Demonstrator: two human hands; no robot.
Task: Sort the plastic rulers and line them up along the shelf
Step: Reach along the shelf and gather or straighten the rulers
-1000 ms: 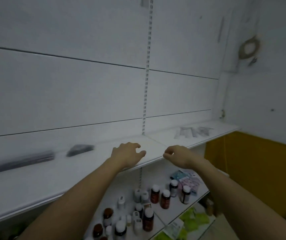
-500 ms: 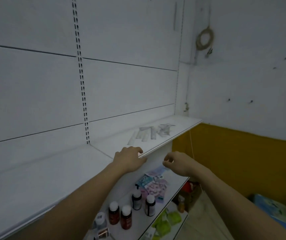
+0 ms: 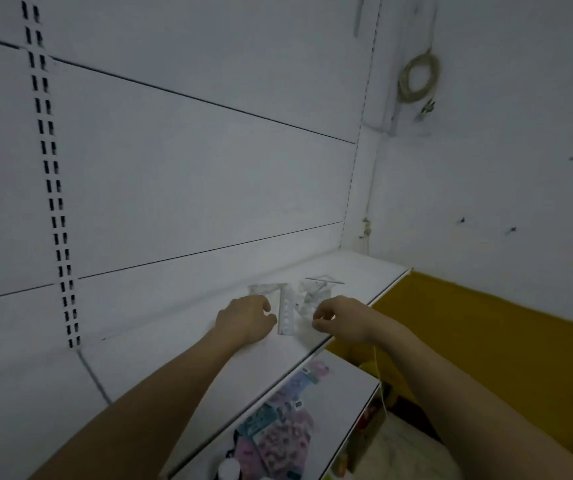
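A loose pile of clear plastic rulers (image 3: 287, 311) and set squares lies on the white shelf (image 3: 174, 368) near its right end. One straight ruler with a row of holes points toward me in the middle of the pile. My left hand (image 3: 245, 320) sits on the shelf just left of that ruler, fingers loosely curled, touching or nearly touching its edge. My right hand (image 3: 338, 322) hovers at the pile's right side with curled fingers, and I cannot tell whether it pinches anything.
The shelf ends at a white side wall (image 3: 486, 202) on the right. A lower shelf (image 3: 344, 393) holds pastel packets (image 3: 278, 431) and a bottle cap. A yellow panel (image 3: 486, 341) lies beyond the shelf edge. A slotted upright (image 3: 53, 188) runs down the back panel.
The view has swung right along the shelf and both hands have moved from the shelf's front edge up to the ruler pile.
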